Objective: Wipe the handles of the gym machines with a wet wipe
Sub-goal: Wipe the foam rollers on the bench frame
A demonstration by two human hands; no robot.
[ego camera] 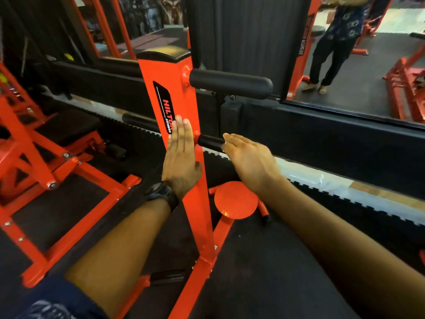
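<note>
Black rubber floor and red gym frames fill the room. At centre, the left hand lies flat against the red post, fingers straight and together, tips beside the label. The right hand, fingers loosely extended and gripping nothing, reaches the free end of the short black handle, which juts from the post toward 3 o'clock; I cannot tell if it touches. A watch sits on the left wrist. At 12 o'clock from the handle is a padded roller; at 6 o'clock, a round red plate. A mirror at 2 o'clock reflects a standing person.
</note>
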